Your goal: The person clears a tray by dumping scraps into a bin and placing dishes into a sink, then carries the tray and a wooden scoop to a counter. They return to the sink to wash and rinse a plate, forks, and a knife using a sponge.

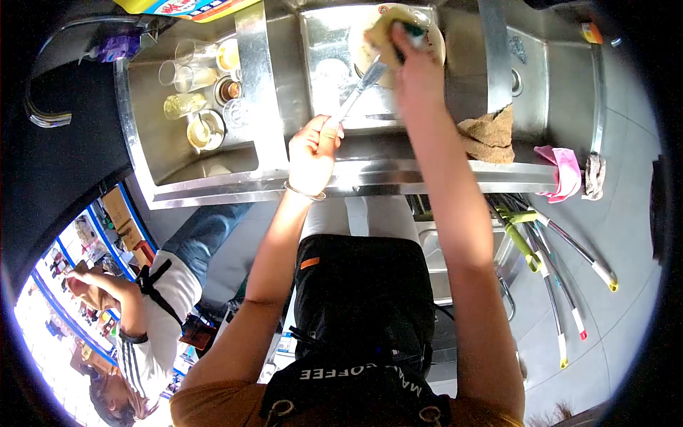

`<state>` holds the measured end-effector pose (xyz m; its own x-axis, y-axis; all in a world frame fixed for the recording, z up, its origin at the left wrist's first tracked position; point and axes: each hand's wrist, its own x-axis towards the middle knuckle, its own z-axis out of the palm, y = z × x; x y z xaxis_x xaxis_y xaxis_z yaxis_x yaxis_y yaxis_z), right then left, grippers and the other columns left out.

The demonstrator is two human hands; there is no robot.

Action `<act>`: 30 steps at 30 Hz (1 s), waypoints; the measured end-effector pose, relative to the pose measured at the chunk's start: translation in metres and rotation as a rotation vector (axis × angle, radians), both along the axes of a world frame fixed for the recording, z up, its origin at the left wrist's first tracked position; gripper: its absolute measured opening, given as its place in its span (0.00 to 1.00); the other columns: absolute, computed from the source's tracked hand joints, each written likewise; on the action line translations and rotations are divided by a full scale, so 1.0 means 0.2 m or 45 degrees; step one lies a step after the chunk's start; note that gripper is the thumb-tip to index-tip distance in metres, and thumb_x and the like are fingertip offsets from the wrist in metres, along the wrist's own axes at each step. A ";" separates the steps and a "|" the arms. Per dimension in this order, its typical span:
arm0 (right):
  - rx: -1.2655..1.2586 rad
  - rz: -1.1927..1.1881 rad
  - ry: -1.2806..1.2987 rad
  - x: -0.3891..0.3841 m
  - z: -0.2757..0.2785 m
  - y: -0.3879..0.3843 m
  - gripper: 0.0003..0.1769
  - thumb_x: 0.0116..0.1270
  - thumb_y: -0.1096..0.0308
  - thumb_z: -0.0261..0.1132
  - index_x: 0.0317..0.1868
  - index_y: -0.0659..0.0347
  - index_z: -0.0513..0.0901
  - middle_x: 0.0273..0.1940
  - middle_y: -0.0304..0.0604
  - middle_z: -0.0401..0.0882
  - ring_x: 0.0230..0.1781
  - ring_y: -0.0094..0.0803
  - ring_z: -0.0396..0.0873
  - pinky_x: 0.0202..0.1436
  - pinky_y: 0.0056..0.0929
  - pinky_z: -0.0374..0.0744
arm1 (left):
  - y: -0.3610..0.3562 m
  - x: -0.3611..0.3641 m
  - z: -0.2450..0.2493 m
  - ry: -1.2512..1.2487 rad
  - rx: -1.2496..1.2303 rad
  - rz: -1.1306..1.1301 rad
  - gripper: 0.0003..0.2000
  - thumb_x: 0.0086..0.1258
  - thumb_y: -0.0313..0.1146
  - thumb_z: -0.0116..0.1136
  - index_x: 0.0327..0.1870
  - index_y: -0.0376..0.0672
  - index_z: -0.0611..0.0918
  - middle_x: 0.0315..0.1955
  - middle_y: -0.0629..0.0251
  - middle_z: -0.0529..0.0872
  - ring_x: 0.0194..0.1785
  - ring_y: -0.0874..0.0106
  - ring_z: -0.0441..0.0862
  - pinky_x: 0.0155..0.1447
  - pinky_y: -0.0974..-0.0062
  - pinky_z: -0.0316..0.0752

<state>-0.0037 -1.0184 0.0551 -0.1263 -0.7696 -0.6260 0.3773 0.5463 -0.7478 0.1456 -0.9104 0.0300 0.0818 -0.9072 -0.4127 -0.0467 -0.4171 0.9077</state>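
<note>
My left hand is closed round the handle of a slim utensil with a flat, pale blade-like end. The utensil slants up to the right over the middle sink basin. In my right hand is a yellow and green sponge, blurred by motion. The sponge overlaps a round white plate in the basin, and the utensil's tip comes close beneath it. Some of my right fingers are hidden behind the sponge.
Several glasses and cups stand in the left basin. A brown cloth hangs over the right divider, and a pink cloth over the front edge. Mop handles lean below right. Another person stands at lower left near shelves.
</note>
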 end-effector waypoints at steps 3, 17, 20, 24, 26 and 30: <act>-0.171 0.087 -0.147 0.16 -0.08 0.15 0.37 0.55 0.63 0.75 0.63 0.62 0.70 0.51 0.38 0.78 0.49 0.27 0.74 0.59 0.28 0.70 | -0.01 -0.01 0.01 0.089 0.039 0.093 0.12 0.76 0.33 0.48 0.31 0.39 0.78 0.20 0.75 0.73 0.26 0.85 0.66 0.30 0.86 0.62; -0.358 0.133 -0.616 0.00 -0.13 -0.20 0.19 0.64 0.62 0.68 0.51 0.61 0.77 0.47 0.40 0.81 0.45 0.30 0.79 0.51 0.27 0.76 | -0.04 0.14 0.05 1.192 0.585 0.005 0.17 0.79 0.40 0.40 0.40 0.35 0.77 0.18 0.79 0.63 0.18 0.86 0.54 0.21 0.88 0.52; -0.304 0.028 -0.614 -0.08 -0.08 -0.21 0.24 0.70 0.58 0.59 0.61 0.61 0.69 0.58 0.46 0.74 0.59 0.39 0.74 0.65 0.39 0.71 | -0.02 0.15 0.04 1.399 0.654 0.060 0.17 0.78 0.40 0.41 0.43 0.33 0.75 0.19 0.79 0.60 0.19 0.87 0.54 0.22 0.90 0.52; -0.374 0.038 -0.644 -0.21 -0.13 -0.17 0.27 0.75 0.55 0.51 0.66 0.63 0.64 0.63 0.47 0.69 0.64 0.42 0.69 0.70 0.40 0.66 | -0.04 0.17 0.07 1.442 0.642 0.066 0.15 0.77 0.41 0.44 0.41 0.38 0.77 0.20 0.78 0.63 0.20 0.85 0.56 0.23 0.88 0.53; -0.361 0.025 -0.621 -0.21 -0.13 -0.10 0.26 0.75 0.55 0.51 0.65 0.64 0.64 0.62 0.48 0.70 0.63 0.42 0.71 0.69 0.40 0.67 | -0.04 0.14 0.10 1.024 0.482 0.123 0.13 0.77 0.40 0.46 0.42 0.40 0.78 0.22 0.78 0.66 0.21 0.86 0.58 0.23 0.88 0.54; -0.173 -0.010 -0.518 -0.15 -0.15 0.06 0.24 0.73 0.58 0.55 0.62 0.64 0.68 0.57 0.44 0.75 0.58 0.37 0.74 0.62 0.37 0.73 | -0.03 0.13 0.07 0.472 0.204 0.149 0.09 0.75 0.36 0.52 0.42 0.41 0.81 0.24 0.77 0.73 0.20 0.87 0.59 0.22 0.89 0.54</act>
